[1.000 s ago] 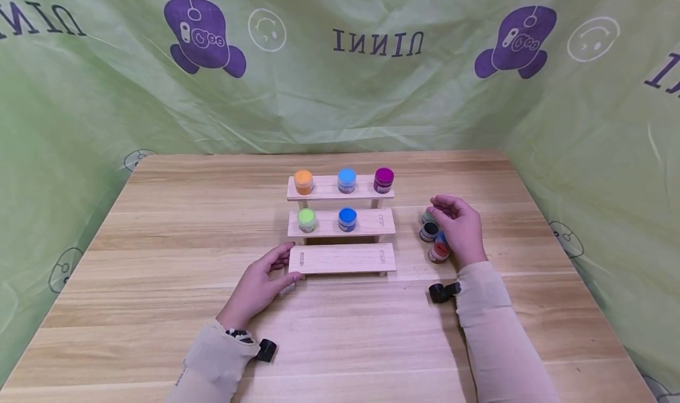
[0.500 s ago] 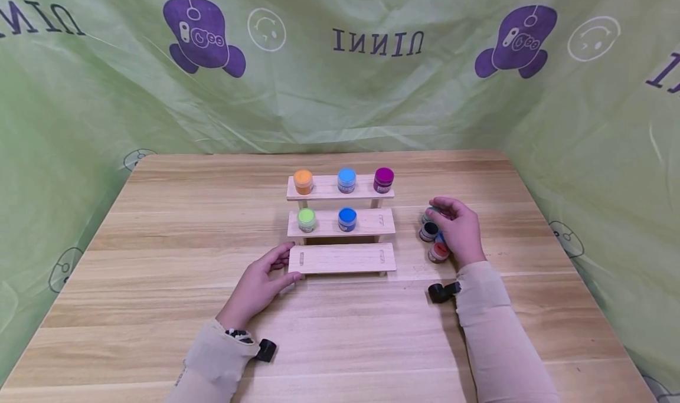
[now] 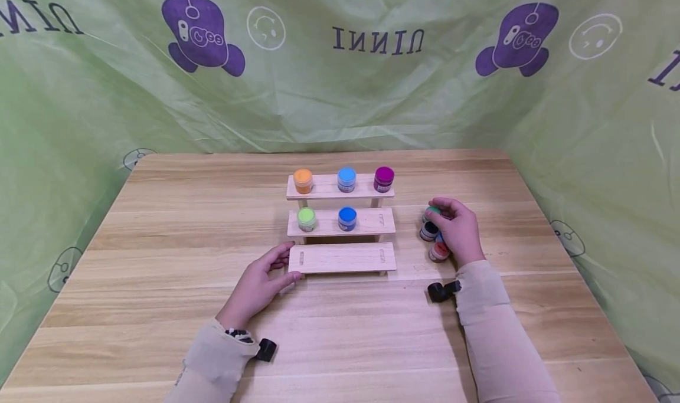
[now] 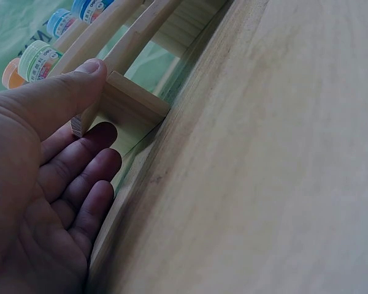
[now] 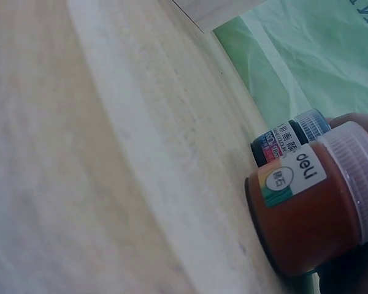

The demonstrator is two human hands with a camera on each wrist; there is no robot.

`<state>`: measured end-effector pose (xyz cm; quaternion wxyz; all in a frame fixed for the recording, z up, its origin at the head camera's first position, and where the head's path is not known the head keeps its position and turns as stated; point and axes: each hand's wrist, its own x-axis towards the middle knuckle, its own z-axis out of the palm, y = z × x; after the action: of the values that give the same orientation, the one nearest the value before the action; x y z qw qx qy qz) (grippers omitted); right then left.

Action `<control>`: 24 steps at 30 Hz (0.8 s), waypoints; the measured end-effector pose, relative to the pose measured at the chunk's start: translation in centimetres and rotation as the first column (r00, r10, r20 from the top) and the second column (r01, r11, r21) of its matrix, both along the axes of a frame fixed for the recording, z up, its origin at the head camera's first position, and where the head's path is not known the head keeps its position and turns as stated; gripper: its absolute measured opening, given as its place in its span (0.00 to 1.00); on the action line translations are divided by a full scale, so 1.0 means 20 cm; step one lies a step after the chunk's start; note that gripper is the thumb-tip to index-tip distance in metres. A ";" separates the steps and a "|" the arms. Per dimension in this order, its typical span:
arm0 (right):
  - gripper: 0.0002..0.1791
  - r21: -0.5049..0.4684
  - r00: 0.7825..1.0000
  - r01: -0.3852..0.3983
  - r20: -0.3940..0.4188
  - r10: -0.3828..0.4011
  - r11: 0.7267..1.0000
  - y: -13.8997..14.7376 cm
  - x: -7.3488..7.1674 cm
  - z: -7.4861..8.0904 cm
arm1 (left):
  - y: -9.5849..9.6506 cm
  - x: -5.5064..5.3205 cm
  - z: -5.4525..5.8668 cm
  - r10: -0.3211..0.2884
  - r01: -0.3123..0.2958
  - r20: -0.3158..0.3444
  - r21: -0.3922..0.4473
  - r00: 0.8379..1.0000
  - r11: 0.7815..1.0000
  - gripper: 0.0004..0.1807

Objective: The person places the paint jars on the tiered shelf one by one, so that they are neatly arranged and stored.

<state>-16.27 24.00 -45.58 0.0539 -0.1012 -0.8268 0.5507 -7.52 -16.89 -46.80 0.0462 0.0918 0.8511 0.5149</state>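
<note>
A three-step wooden display rack (image 3: 340, 256) stands mid-table. My left hand (image 3: 260, 285) holds the left end of its lowest step; in the left wrist view the thumb lies along the board's corner (image 4: 113, 82) and the other fingers curl below. At the right, my right hand (image 3: 461, 229) pinches a paint jar with a green lid (image 3: 432, 212) between thumb and fingers. Close by its palm are a black-topped jar (image 3: 429, 231), a red paint jar (image 3: 438, 251) and a blue one mostly hidden. The red jar (image 5: 306, 208) looms large in the right wrist view.
Orange (image 3: 303, 181), light blue (image 3: 346, 180) and purple (image 3: 383, 179) jars stand on the top step. Light green (image 3: 306, 219) and blue (image 3: 347, 219) jars occupy the middle step. A green printed curtain (image 3: 340, 96) surrounds the table (image 3: 159, 243).
My right hand's fingers have come slightly left and closed about the green-lidded jar, whose lid now shows more. The left hand stays at the rack.
</note>
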 end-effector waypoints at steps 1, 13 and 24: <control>0.20 0.001 1.000 -0.003 0.004 0.003 1.000 0.00 0.00 0.00 | 0.00 0.00 0.00 0.000 0.000 -0.001 0.001 1.000 1.000 0.38; 0.22 0.048 0.999 -0.010 0.045 0.008 0.999 0.01 0.00 0.00 | 0.00 0.00 0.00 0.003 -0.003 -0.001 0.003 1.000 1.000 0.37; 0.23 0.034 0.999 0.020 0.042 -0.021 0.999 0.00 0.01 -0.01 | 0.00 0.00 0.00 -0.002 0.002 -0.005 0.002 1.000 1.000 0.37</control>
<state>-16.15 24.02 -45.72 0.0438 -0.1202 -0.8357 0.5340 -7.49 -16.90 -46.73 0.0444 0.0942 0.8505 0.5156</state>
